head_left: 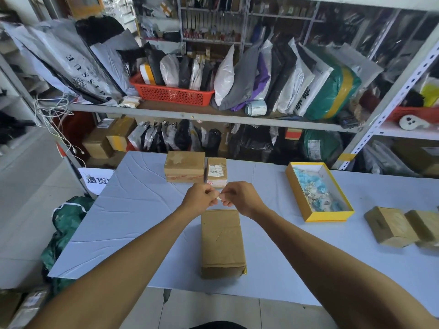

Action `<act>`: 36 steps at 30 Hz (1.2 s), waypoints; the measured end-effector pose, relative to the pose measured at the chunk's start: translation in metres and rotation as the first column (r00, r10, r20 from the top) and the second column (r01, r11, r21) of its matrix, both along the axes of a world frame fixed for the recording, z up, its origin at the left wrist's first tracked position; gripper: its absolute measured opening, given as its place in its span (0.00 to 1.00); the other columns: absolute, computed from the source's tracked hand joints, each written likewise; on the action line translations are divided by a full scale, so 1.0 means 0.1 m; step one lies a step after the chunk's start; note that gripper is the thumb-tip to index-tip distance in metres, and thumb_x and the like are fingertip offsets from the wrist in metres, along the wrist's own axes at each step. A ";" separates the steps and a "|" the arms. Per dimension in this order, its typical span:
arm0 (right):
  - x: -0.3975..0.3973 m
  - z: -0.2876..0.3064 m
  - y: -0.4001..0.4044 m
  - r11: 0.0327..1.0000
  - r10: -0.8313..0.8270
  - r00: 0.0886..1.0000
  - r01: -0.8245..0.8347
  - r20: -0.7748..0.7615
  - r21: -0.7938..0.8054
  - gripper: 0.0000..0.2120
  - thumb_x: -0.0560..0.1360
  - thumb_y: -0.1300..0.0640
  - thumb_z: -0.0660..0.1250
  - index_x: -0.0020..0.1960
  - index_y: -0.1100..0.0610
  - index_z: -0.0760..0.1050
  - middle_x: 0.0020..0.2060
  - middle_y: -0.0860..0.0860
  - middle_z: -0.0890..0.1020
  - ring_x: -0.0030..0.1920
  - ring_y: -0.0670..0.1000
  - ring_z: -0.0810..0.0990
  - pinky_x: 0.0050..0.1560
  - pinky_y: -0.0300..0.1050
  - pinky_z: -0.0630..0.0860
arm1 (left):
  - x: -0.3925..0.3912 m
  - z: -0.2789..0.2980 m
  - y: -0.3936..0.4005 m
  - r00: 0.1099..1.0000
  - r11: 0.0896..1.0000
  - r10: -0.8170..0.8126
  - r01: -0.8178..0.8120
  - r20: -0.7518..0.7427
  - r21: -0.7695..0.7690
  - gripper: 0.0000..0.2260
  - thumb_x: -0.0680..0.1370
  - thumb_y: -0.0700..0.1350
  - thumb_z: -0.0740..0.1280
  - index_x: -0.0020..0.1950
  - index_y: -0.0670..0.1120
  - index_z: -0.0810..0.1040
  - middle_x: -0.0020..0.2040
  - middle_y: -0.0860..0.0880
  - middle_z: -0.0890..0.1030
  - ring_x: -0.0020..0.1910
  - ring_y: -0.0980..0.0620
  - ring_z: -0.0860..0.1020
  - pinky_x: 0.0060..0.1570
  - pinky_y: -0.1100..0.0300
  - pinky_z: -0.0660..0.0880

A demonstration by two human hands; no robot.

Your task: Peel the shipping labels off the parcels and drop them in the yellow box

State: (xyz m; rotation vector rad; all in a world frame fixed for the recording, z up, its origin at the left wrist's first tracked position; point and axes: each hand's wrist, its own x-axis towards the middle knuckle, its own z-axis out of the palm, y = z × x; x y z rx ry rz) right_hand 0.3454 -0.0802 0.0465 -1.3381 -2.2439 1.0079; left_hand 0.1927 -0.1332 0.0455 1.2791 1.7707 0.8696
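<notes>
A brown cardboard parcel lies lengthwise in front of me on the white table, its top bare of any label. Just above its far end, my left hand and my right hand meet, fingers pinched together on a small crumpled white label scrap. Behind the hands stand two more parcels: a wider one and a narrow one that carries a white shipping label. The yellow box sits open at the right, with blue and white paper scraps inside.
Two more brown parcels lie at the table's right edge. Metal shelving packed with mailer bags and a red basket rises behind the table. A green sack rests on the floor to the left.
</notes>
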 end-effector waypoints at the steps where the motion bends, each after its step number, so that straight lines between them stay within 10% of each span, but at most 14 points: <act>1: 0.01 0.00 0.02 1.000 -0.018 1.000 0.018 0.016 -0.005 0.07 0.78 0.59 0.67 0.47 0.62 0.81 0.38 0.52 0.84 0.36 0.45 0.82 0.40 0.34 0.79 | 0.02 -0.01 0.00 1.000 1.000 -0.019 0.019 -0.005 0.016 0.07 0.80 0.41 0.65 0.46 0.41 0.81 0.42 0.45 0.82 0.43 0.50 0.80 0.42 0.63 0.76; 13: 0.50 0.05 0.11 0.999 -0.029 0.993 0.034 0.112 -0.039 0.05 0.76 0.60 0.67 0.48 0.57 0.82 0.44 0.51 0.84 0.43 0.51 0.82 0.49 0.52 0.82 | 0.34 0.10 0.31 0.953 0.981 -0.196 0.190 -0.231 -0.046 0.02 0.73 0.39 0.74 0.44 0.44 0.86 0.38 0.52 0.82 0.41 0.53 0.78 0.41 0.60 0.74; 19: 1.10 0.17 0.35 0.971 -0.217 0.882 0.151 0.418 0.184 0.09 0.78 0.60 0.61 0.51 0.61 0.79 0.51 0.57 0.82 0.49 0.58 0.80 0.50 0.54 0.80 | 0.67 0.09 0.72 0.804 0.956 -0.293 0.229 -0.517 -0.185 0.05 0.71 0.40 0.70 0.44 0.42 0.84 0.45 0.45 0.83 0.47 0.45 0.81 0.47 0.52 0.81; 27: 1.91 0.13 0.56 0.879 -0.469 0.711 0.435 0.524 0.196 0.13 0.77 0.62 0.56 0.54 0.64 0.77 0.54 0.62 0.80 0.53 0.62 0.79 0.46 0.49 0.73 | 1.56 0.39 1.16 0.761 0.925 -0.362 0.366 -0.539 -0.104 0.04 0.73 0.42 0.72 0.46 0.43 0.82 0.47 0.45 0.83 0.48 0.44 0.80 0.42 0.57 0.76; 36: 2.19 0.17 0.84 0.912 -0.409 0.691 0.330 0.597 0.243 0.07 0.75 0.64 0.57 0.39 0.60 0.71 0.47 0.61 0.79 0.41 0.59 0.73 0.38 0.46 0.69 | 2.07 0.27 1.55 0.703 0.849 -0.486 0.520 -0.519 -0.092 0.08 0.72 0.47 0.73 0.39 0.49 0.74 0.47 0.46 0.81 0.50 0.45 0.78 0.42 0.55 0.74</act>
